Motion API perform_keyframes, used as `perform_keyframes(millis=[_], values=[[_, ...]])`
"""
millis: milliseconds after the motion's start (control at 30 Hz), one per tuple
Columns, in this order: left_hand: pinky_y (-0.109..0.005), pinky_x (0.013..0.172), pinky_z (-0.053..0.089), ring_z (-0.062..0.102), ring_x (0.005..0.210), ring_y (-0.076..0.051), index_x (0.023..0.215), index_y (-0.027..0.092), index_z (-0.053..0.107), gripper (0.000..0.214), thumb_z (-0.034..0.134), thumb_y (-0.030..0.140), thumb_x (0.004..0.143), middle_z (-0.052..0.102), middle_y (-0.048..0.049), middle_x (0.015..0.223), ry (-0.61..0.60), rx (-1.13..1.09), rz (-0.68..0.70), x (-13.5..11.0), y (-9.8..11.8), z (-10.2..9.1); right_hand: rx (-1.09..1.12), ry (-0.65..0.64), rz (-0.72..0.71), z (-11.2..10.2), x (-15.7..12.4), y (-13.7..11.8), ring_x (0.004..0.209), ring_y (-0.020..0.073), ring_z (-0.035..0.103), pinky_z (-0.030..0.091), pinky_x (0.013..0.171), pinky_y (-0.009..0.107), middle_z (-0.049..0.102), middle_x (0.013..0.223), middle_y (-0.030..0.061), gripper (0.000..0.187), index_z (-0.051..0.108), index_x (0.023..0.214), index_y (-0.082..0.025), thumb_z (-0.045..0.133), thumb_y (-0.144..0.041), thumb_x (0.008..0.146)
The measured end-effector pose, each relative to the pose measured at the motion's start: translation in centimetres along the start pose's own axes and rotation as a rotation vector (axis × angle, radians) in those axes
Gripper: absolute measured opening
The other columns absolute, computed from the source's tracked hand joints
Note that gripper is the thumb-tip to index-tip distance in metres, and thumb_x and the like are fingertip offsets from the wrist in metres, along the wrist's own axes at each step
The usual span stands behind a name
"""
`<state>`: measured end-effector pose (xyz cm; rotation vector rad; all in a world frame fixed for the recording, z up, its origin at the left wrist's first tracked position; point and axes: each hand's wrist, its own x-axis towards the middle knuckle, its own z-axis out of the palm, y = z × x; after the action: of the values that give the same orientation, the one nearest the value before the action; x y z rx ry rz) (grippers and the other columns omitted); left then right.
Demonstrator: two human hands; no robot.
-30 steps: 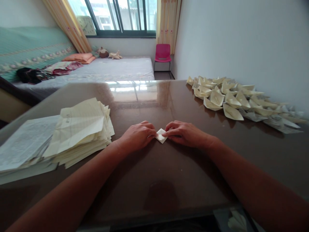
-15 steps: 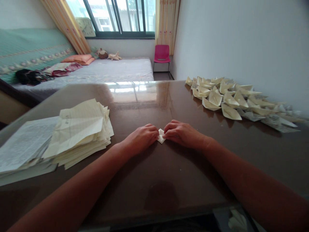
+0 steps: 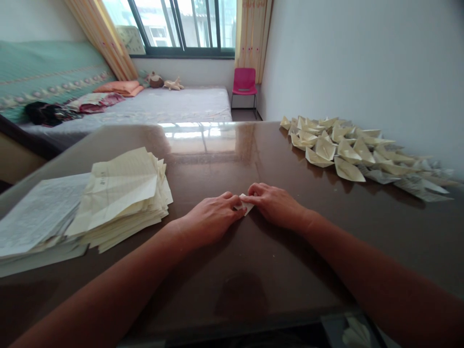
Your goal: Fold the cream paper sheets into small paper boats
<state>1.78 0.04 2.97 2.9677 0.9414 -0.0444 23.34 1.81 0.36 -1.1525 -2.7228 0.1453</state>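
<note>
A small folded piece of cream paper (image 3: 247, 207) lies on the dark brown table (image 3: 235, 270) at its middle. My left hand (image 3: 212, 218) presses on it from the left with curled fingers. My right hand (image 3: 273, 203) pinches it from the right, fingertips together on the fold. The hands meet over the paper and hide most of it.
A stack of flat cream sheets (image 3: 123, 198) lies at the left, beside printed pages (image 3: 36, 217). A heap of several folded paper boats (image 3: 344, 150) runs along the right wall. Beyond the table are a bed (image 3: 145, 108) and a pink chair (image 3: 244, 82).
Both hands have closed in over the folded paper, so less of it shows now. The paper has shifted slightly to the right.
</note>
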Motion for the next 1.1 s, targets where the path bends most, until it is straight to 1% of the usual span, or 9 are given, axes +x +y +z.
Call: perform_keyframes(millis=[100, 233, 300, 467, 633, 733, 833, 933, 1100], values=[[-0.029, 0.076, 0.047, 0.053, 0.097, -0.021, 0.123, 0.022, 0.055, 0.033, 0.043, 0.019, 0.092, 0.059, -0.0070, 0.113, -0.016, 0.045, -0.010, 0.4, 0.8, -0.1, -0.099, -0.031, 0.011, -0.2, -0.1, -0.6, 0.098, 0.0195, 0.051, 0.042, 0.078, 0.029, 0.057, 0.107, 0.0054, 0.032, 0.060, 0.117, -0.031, 0.046, -0.020, 0.091], [-0.030, 0.076, 0.047, 0.054, 0.095, -0.021, 0.118, 0.016, 0.057, 0.030, 0.042, 0.018, 0.093, 0.059, -0.0093, 0.114, -0.002, 0.091, -0.028, 0.9, 1.5, 0.0, -0.133, -0.057, 0.016, -0.4, -0.3, -0.8, 0.102, 0.0204, 0.050, 0.042, 0.079, 0.030, 0.056, 0.110, 0.0052, 0.033, 0.057, 0.120, -0.033, 0.046, -0.020, 0.091], [-0.030, 0.077, 0.047, 0.055, 0.094, -0.020, 0.118, 0.015, 0.057, 0.030, 0.044, 0.016, 0.091, 0.059, -0.0092, 0.113, 0.009, 0.093, -0.022, 0.8, 1.5, 0.1, -0.148, -0.060, 0.032, -0.3, -0.4, -0.8, 0.104, 0.0204, 0.049, 0.042, 0.081, 0.030, 0.056, 0.113, 0.0057, 0.035, 0.055, 0.123, -0.031, 0.046, -0.019, 0.092], [-0.030, 0.079, 0.046, 0.056, 0.087, -0.019, 0.111, 0.019, 0.061, 0.026, 0.048, 0.018, 0.088, 0.062, -0.0061, 0.104, -0.012, 0.065, 0.028, 0.2, 0.8, -0.1, -0.216, -0.080, 0.036, -0.4, -0.6, -1.3, 0.111, 0.0231, 0.046, 0.043, 0.082, 0.032, 0.054, 0.120, 0.0093, 0.041, 0.045, 0.135, -0.024, 0.042, -0.022, 0.095], [-0.029, 0.076, 0.046, 0.056, 0.094, -0.020, 0.108, 0.024, 0.063, 0.027, 0.048, 0.020, 0.086, 0.061, -0.0049, 0.109, -0.020, 0.043, 0.005, 0.0, 0.4, -0.7, -0.238, -0.087, 0.021, -0.4, -0.4, -1.5, 0.110, 0.0241, 0.046, 0.043, 0.080, 0.033, 0.055, 0.119, 0.0106, 0.040, 0.046, 0.135, -0.021, 0.041, -0.025, 0.096], [-0.026, 0.077, 0.046, 0.058, 0.096, -0.018, 0.111, 0.029, 0.062, 0.029, 0.047, 0.023, 0.088, 0.062, -0.0017, 0.110, -0.048, -0.010, 0.000, -0.2, 0.1, -1.3, -0.204, -0.090, 0.005, -0.8, -0.6, -1.2, 0.107, 0.0222, 0.047, 0.041, 0.081, 0.032, 0.056, 0.116, 0.0091, 0.038, 0.048, 0.133, -0.023, 0.043, -0.023, 0.095], [-0.024, 0.080, 0.045, 0.059, 0.098, -0.015, 0.110, 0.033, 0.064, 0.029, 0.045, 0.026, 0.090, 0.063, 0.0020, 0.115, -0.057, -0.060, 0.018, -0.4, -0.1, -1.6, -0.186, -0.104, -0.033, -1.5, -0.9, -1.1, 0.104, 0.0212, 0.047, 0.040, 0.081, 0.031, 0.058, 0.112, 0.0075, 0.032, 0.058, 0.123, -0.028, 0.048, -0.022, 0.093], [-0.023, 0.081, 0.045, 0.061, 0.097, -0.014, 0.111, 0.035, 0.065, 0.031, 0.045, 0.023, 0.089, 0.065, 0.0033, 0.116, -0.045, -0.065, -0.009, -0.5, -0.1, -1.7, -0.174, -0.112, -0.081, -2.0, -1.2, -1.1, 0.106, 0.0217, 0.047, 0.039, 0.080, 0.032, 0.059, 0.114, 0.0070, 0.029, 0.061, 0.118, -0.028, 0.050, -0.022, 0.092], [-0.023, 0.080, 0.046, 0.064, 0.098, -0.015, 0.109, 0.036, 0.067, 0.033, 0.048, 0.022, 0.086, 0.066, 0.0058, 0.118, -0.036, -0.124, -0.044, -0.3, -0.2, -1.5, -0.132, -0.130, -0.088, -2.2, -1.0, -0.8, 0.102, 0.0202, 0.052, 0.040, 0.079, 0.031, 0.060, 0.116, 0.0059, 0.031, 0.063, 0.117, -0.030, 0.051, -0.021, 0.091]])
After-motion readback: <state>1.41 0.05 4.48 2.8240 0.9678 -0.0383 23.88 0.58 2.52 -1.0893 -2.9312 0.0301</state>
